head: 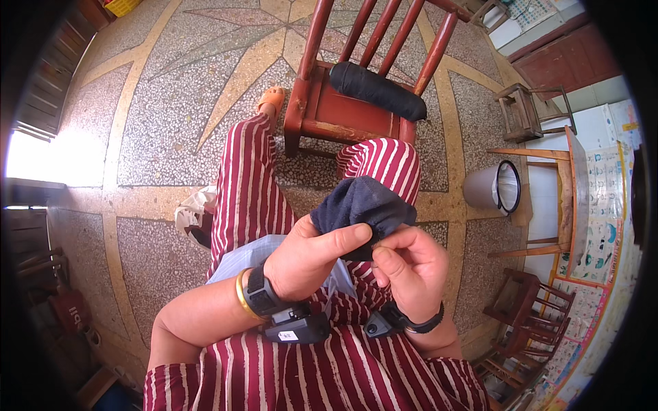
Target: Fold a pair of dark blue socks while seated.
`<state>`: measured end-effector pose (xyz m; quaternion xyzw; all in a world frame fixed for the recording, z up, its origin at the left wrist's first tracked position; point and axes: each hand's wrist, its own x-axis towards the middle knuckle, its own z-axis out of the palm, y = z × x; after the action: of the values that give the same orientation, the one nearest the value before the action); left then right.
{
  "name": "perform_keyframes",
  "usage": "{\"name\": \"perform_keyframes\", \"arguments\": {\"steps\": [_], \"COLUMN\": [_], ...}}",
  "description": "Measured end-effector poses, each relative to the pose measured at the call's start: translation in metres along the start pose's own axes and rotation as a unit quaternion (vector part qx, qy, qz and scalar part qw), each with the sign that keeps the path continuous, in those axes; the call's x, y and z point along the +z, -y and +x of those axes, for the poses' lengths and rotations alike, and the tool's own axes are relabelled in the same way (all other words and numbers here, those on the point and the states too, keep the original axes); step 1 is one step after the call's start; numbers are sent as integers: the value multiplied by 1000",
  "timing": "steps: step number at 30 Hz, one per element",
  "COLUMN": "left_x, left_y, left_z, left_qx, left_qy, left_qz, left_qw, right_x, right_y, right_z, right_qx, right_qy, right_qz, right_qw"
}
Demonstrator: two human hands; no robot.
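Observation:
Over my lap, my left hand [321,251] holds a bunched piece of dark navy fabric [360,203], with the thumb pressed across its near side. My right hand [411,267] pinches the fabric's lower edge between thumb and fingertips. Whether a needle or thread is in those fingertips is too small to tell. A light blue cloth [247,254] lies over my lap, partly hidden beneath my left forearm. In front of my knees stands a red wooden chair [352,110], its paint worn. A black cloth-covered roll [378,90] lies slantwise across its seat.
A grey trash bin [480,187] with a white liner stands to the right, beside a wooden table [563,198]. Wooden chairs [519,308] line the right wall. A white bag [198,213] sits on the floor by my left leg. A yellow basket [122,6] is at the far left.

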<state>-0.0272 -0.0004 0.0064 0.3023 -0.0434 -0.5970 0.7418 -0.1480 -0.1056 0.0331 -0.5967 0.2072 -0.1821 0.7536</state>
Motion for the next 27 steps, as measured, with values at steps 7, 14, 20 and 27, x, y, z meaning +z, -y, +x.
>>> {"name": "perform_keyframes", "arguments": {"steps": [7, 14, 20, 27], "left_x": [-1, -2, -2, -2], "left_y": [3, 3, 3, 2], "left_z": [2, 2, 1, 2], "left_qx": [3, 3, 9, 5], "left_qy": [-12, -11, -18, -20], "left_qz": [-16, -27, -33, -33], "left_qw": [1000, 1000, 999, 999], "right_x": [-2, -1, -2, -2], "right_y": [-2, -6, -6, -6], "right_z": [-2, -1, 1, 1], "right_qx": [-2, -28, -39, -35], "right_qy": [15, 17, 23, 24], "right_qz": [-28, -35, -46, -38], "right_qw": [999, 999, 998, 998]}}
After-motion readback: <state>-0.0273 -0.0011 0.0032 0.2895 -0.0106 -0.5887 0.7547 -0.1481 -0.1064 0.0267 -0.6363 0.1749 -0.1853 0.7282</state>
